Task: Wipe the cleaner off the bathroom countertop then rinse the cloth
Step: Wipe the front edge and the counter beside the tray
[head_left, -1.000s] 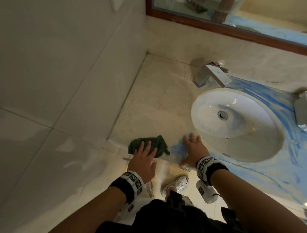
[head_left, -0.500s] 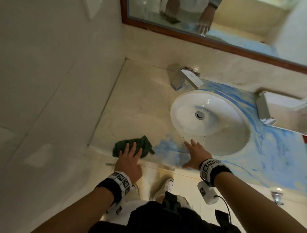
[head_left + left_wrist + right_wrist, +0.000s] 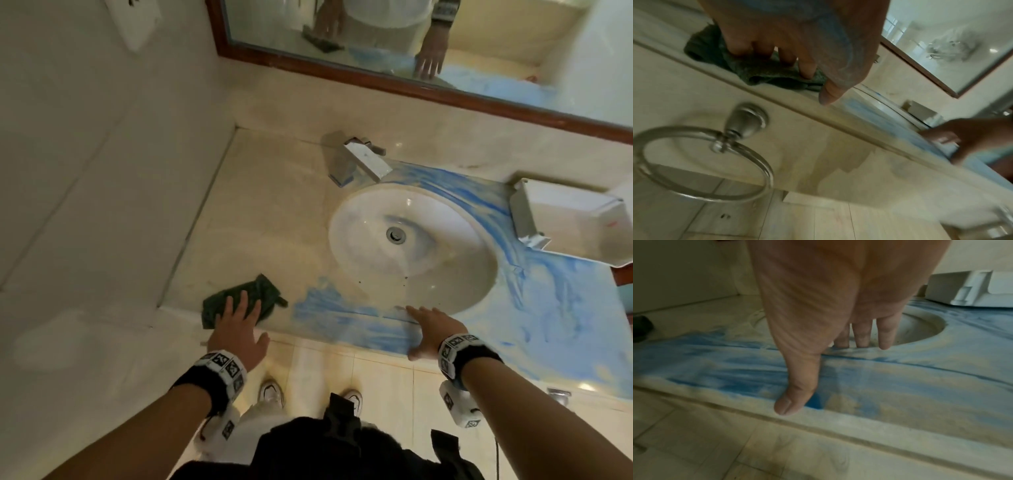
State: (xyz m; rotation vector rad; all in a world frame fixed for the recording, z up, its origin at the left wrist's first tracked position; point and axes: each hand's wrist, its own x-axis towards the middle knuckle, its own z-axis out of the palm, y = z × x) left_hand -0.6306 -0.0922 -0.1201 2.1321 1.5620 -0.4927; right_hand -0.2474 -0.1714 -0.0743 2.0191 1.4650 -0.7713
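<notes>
The left hand (image 3: 236,329) is down flat on the crumpled dark green cloth (image 3: 239,301), fingers spread and straight across it, pressing rather than gripping, so that grip stands apart. The cloth sits on the beige stone desk (image 3: 270,219) under those fingers, right at the front edge. Over to that hand's right, smeared blue cleaner (image 3: 346,318) covers the desk, wrapping round the white oval sink basin (image 3: 411,246) and on beyond it. The right hand (image 3: 431,330) rests palm-down on the blue film at the basin's near rim, fingers (image 3: 885,335) straight and relaxed, its grip apart too and holding nothing; it looks like a brace. By the look of it the wiping step is in hand, with most of the blue left to clear. The next move calls for a firm sweep of the cloth rightward into the smear. The chrome square faucet (image 3: 363,161) sits beyond the basin for the rinse.
</notes>
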